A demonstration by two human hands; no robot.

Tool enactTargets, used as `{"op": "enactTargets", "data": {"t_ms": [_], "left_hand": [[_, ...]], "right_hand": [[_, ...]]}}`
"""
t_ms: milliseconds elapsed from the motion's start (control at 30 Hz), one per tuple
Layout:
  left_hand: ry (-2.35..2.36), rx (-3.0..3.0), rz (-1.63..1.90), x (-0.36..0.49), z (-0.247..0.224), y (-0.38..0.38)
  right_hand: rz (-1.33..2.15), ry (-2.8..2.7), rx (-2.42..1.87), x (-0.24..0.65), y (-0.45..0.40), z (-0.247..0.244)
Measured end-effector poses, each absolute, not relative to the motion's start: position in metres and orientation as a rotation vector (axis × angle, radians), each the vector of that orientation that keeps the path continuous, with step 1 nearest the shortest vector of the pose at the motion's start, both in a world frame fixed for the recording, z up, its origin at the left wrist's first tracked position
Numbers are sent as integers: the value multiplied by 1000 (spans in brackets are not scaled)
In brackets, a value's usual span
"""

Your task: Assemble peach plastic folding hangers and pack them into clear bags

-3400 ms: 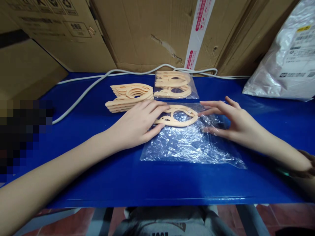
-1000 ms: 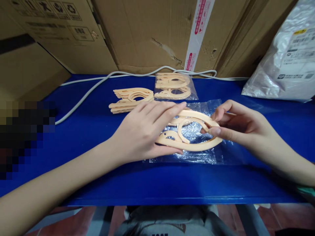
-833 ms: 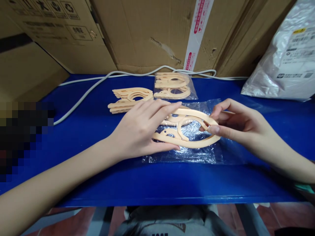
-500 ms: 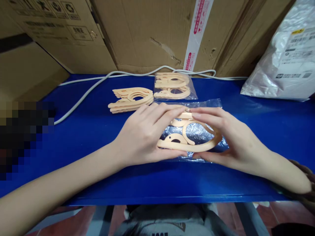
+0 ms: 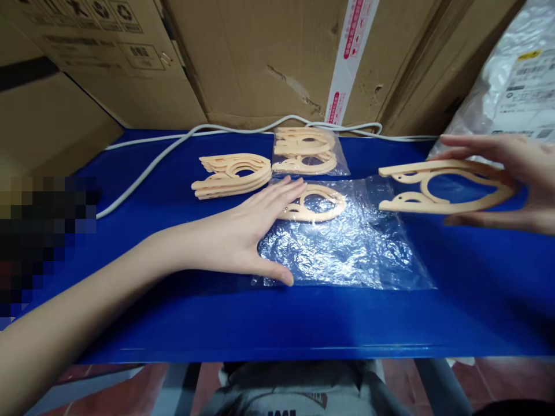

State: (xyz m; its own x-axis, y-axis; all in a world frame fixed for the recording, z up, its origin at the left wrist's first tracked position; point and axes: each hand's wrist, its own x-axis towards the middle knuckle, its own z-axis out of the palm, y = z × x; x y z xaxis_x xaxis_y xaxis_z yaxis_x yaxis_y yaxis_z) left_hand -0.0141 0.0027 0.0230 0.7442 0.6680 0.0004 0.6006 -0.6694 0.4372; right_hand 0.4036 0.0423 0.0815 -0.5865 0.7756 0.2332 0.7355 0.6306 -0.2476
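At the right, my right hand (image 5: 526, 185) grips a beige folded hanger (image 5: 472, 205) by its rounded end, with the two arm tips pointing left. My left hand (image 5: 243, 234) lies flat with fingers and thumb spread on the left part of a clear plastic bag (image 5: 347, 254). Inside or under that film, near the fingertips, is another beige folded hanger (image 5: 336, 202), partly hidden by the fingers. Just beyond my left hand sits a stack of folded hangers (image 5: 234, 182), loose on the blue table (image 5: 303, 326).
A second clear bag holding folded hangers (image 5: 306, 147) lies at the back. Behind it a white cable (image 5: 173, 144) runs along large cardboard boxes (image 5: 269, 58). A white mailing bag (image 5: 498, 92) leans at the back right, close to my right hand.
My right hand has moved right, carrying one folded hanger away from the plastic bag. My left hand has spread flat on the bag, which now lies flatter and shows more of its surface.
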Motion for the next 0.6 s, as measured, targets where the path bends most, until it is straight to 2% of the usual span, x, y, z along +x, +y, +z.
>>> {"op": "enactTargets", "data": {"t_ms": [100,333,600], "left_hand": [[981,2496,146,-16,20,4],[1027,2476,48,-13,18,4],[1058,2487,-8,-9,18,1]], "right_hand": [[-5,-2657,-1343,414,44,79],[427,-2765,-1227,374,22,72],[483,-2894,-1034,335,15,51]]}}
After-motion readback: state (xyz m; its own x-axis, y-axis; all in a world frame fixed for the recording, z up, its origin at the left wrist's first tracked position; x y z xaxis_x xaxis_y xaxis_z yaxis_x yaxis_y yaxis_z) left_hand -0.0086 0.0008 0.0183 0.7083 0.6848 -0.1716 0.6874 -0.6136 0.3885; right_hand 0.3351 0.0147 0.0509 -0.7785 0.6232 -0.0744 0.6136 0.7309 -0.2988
